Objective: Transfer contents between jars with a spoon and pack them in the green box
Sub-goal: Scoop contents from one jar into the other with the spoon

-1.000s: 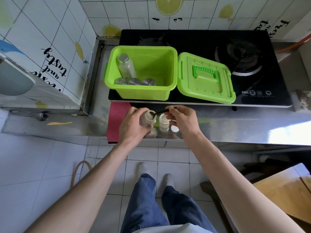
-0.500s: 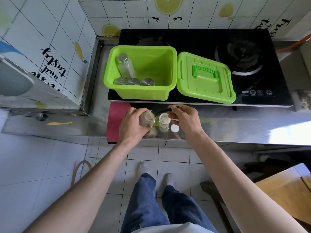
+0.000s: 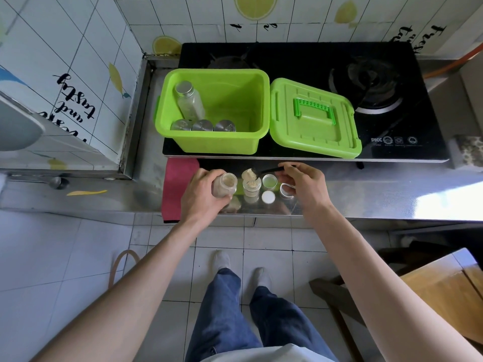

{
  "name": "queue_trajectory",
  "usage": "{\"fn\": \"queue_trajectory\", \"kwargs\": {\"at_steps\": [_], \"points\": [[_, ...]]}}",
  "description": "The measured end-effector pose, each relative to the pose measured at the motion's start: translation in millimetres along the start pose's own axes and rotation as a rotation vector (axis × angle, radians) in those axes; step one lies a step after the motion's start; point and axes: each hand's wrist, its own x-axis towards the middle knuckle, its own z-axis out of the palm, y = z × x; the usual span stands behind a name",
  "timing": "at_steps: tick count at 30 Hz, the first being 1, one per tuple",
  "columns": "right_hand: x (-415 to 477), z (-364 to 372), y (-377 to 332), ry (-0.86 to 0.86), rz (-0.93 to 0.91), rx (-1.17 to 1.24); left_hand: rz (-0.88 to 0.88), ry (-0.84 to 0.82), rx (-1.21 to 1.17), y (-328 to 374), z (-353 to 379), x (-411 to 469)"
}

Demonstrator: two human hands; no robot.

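Note:
My left hand (image 3: 202,195) grips a small glass jar (image 3: 225,184) of beige powder, tilted, at the steel counter's front edge. My right hand (image 3: 304,185) pinches a black spoon (image 3: 266,170) heaped with beige powder directly above a second open jar (image 3: 251,188) standing on the counter. That jar is full to its mouth. The open green box (image 3: 257,114) sits behind on the hob, holding a tall lidded jar (image 3: 189,100) and three small lidded jars (image 3: 202,125). Its green lid (image 3: 312,118) lies to its right.
A white cap (image 3: 268,197), an upturned lid (image 3: 269,181) and another white lid (image 3: 285,190) lie by my right hand. A red cloth (image 3: 175,186) hangs over the counter edge at left. The black gas hob (image 3: 366,82) fills the back; tiled wall stands left.
The spoon has come out of the jar in my left hand and moved right, now loaded over the standing jar. My right hand shifted right, uncovering the lids.

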Motion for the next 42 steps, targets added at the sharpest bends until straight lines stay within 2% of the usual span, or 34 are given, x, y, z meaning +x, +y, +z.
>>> {"fn": "queue_trajectory", "kwargs": {"at_steps": [9, 15, 23, 29, 35, 42], "points": [[12, -7, 12, 0.123, -0.077, -0.158, -0.003, -0.008, -0.02, -3, 0, -1], [18, 3, 20, 0.124, -0.2, -0.398, 0.002, -0.003, -0.023, -4, -1, -2], [10, 25, 17, 0.06, -0.477, -0.752, 0.001, -0.003, -0.015, -3, -1, -4], [7, 30, 23, -0.078, -0.674, -1.1, 0.005, 0.0, -0.02, -4, -1, -6], [-1, 30, 22, -0.074, -0.744, -1.184, 0.004, 0.003, -0.021, -5, -1, -7], [-4, 30, 14, -0.035, -0.713, -1.092, 0.006, 0.005, -0.018, -1, -2, -8]]}}
